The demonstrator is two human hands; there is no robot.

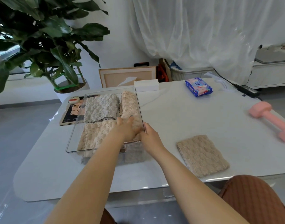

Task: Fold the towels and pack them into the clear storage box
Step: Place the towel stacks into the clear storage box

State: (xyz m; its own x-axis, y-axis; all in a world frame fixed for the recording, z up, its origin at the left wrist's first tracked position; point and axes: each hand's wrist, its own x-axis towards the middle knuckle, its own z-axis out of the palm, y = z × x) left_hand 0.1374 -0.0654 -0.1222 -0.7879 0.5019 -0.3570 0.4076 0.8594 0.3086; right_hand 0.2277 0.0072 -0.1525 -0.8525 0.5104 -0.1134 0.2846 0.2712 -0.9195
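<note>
Pressing my flat left hand (127,128) on the pink towel (130,104) in the clear box (77,120), I touched its right wall with my right hand (150,137), grip unclear.

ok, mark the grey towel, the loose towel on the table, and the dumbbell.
grey towel (101,109), head view, its middle.
loose towel (202,155), head view, its middle.
dumbbell (274,122), head view, its handle.
</note>
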